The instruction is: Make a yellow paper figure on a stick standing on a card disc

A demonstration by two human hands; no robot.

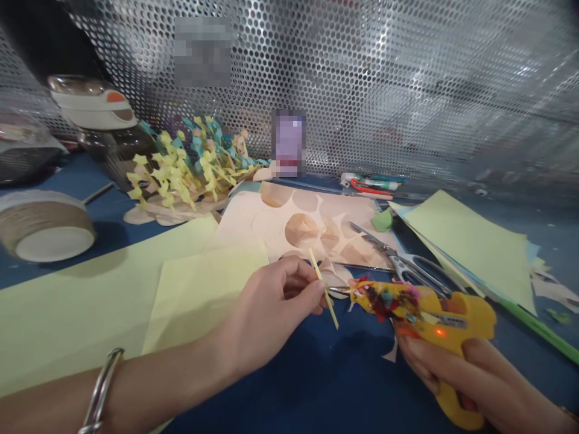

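Note:
My left hand [271, 304] pinches a thin yellow paper strip [324, 295] between thumb and fingertips. My right hand [470, 380] is shut around the grip of a yellow hot glue gun [427, 316], its body crusted with coloured residue and its small red light lit. The gun's metal nozzle [339, 290] points left, almost touching the strip. Just behind the strip lies a small pale paper disc [339, 278]. Steel scissors [398, 259] rest on a peach paper sheet [316, 208] with round holes cut in it, beyond the gun.
Pale green paper sheets [90, 301] lie at left, and a stack [474, 247] at right. Behind stand a yellow-and-teal paper-strip construction [190, 166], a glass jar [108, 132], a tape roll [45, 226], pens [371, 182], and a perforated metal screen [384, 78].

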